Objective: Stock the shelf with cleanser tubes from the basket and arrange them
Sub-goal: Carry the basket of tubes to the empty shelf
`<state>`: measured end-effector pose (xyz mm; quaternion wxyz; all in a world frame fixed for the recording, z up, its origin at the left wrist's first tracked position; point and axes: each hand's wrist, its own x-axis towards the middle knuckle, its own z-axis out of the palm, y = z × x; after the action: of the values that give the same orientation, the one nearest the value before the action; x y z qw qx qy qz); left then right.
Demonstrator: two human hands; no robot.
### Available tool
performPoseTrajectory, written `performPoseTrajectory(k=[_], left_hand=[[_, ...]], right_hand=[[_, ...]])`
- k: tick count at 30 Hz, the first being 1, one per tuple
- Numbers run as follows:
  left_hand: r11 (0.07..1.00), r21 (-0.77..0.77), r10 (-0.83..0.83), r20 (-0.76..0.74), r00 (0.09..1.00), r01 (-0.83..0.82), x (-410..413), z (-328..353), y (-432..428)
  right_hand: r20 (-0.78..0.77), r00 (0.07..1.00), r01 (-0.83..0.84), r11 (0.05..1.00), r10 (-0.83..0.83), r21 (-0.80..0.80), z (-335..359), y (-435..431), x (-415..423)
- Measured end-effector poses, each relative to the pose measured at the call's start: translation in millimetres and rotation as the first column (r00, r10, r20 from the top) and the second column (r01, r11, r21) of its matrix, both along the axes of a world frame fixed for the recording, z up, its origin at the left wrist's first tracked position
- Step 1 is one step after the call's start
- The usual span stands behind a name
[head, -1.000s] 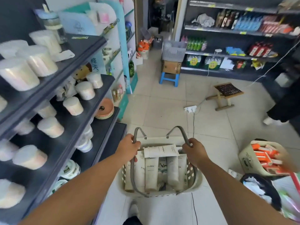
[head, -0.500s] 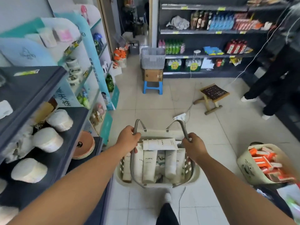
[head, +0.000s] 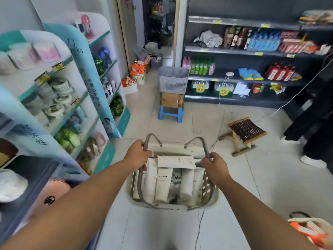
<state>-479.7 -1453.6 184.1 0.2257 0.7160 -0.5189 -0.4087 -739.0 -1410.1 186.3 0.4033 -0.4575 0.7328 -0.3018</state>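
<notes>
Head view looks down at a cream basket (head: 173,206) held up over the floor tiles. The left hand (head: 137,156) has its fingers curled tight round the left grey handle (head: 139,184). The right hand (head: 215,166) has its fingers curled round the right grey handle (head: 201,141). Inside the basket, white cleanser tubes (head: 162,186) stand side by side, and one more tube (head: 175,162) lies flat across their tops. Left of the basket is a blue and white shelf (head: 84,73) with jars and bottles on it. Far ahead of the basket, a grey crate (head: 173,79) sits on a brown box (head: 172,100), which sits on a blue stool (head: 170,113). Right of the basket, low in the corner, another cream tub (head: 322,222) holds orange packs (head: 306,231).
</notes>
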Motion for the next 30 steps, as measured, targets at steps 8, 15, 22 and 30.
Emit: performPoseTrajectory(k=[8,15,22,30], left_hand=[[0.998,-0.026,-0.054,0.022,0.998,0.054,-53.8,13.2,-141.4],[0.99,-0.013,-0.142,-0.003,0.99,0.142,-87.9,2.8,-287.8],[0.977,-0.02,-0.214,-0.011,0.977,0.214,-114.9,1.1,-446.9],[0.96,-0.066,-0.269,0.036,0.962,0.271,-141.9,31.9,-608.3]], right_hand=[[-0.056,0.998,-0.013,0.999,0.011,-0.031,20.4,-138.8,-52.4],[-0.116,0.993,0.012,1.0,-0.014,-0.021,17.1,-266.0,-80.3],[-0.082,0.985,0.148,0.989,-0.149,-0.014,11.7,-399.5,-98.1],[-0.093,0.98,0.174,0.983,-0.178,-0.05,32.3,-553.7,-122.7]])
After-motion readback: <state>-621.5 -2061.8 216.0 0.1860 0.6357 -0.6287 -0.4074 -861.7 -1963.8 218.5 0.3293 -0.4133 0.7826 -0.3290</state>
